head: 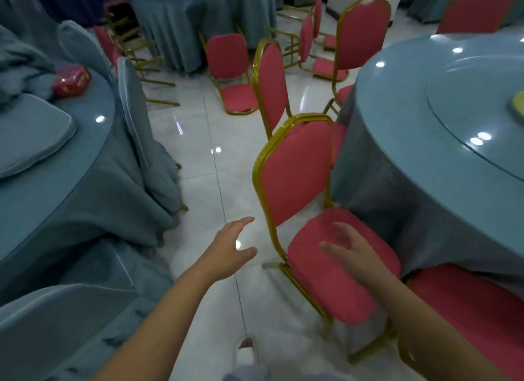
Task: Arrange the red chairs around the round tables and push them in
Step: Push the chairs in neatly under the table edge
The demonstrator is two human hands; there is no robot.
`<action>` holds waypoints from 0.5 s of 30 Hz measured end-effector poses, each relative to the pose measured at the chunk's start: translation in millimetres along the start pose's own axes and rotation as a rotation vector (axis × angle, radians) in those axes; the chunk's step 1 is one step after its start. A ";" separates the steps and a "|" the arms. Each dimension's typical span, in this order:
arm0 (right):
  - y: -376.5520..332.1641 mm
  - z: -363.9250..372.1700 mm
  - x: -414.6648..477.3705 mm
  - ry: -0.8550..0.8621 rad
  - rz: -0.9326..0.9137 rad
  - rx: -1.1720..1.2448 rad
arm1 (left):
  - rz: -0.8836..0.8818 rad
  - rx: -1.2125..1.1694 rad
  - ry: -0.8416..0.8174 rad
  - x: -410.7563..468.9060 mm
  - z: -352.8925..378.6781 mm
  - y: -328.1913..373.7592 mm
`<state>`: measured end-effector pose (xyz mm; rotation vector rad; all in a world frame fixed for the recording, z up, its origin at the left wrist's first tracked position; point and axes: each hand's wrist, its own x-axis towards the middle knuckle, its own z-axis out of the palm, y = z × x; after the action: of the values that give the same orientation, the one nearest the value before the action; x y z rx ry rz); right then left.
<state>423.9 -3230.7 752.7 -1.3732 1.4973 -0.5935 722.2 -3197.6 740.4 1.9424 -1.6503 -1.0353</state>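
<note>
A red chair (295,176) with a gold frame stands beside the round blue-clothed table (402,159) on the right, its seat partly under the cloth's hem. My left hand (229,250) hovers with spread fingers just left of the chair's back leg, touching nothing. Fingers loose and holding nothing, my right hand (351,250) is over the chair's seat. A second red chair (272,88) stands behind the first along the same table. Another red seat (470,309) shows at the lower right under the cloth.
A blue-clothed table (71,182) with covered chairs (133,111) fills the left. Several more red chairs (229,68) stand scattered on the glossy white floor near a far table (198,20). A floor aisle runs between the two near tables. My foot (246,349) shows at the bottom.
</note>
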 end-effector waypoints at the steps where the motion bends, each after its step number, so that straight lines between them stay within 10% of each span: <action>1: -14.8 14.4 10.0 0.013 -0.003 0.025 | 0.018 0.018 -0.004 11.0 -15.7 -7.3; 15: -141.6 102.1 232.2 0.192 0.201 0.374 | 0.119 0.004 -0.153 240.9 -157.2 -46.2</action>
<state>606.6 -3456.6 756.9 -0.8875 1.5578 -0.8458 877.9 -3443.8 742.3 1.7821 -1.8268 -1.1586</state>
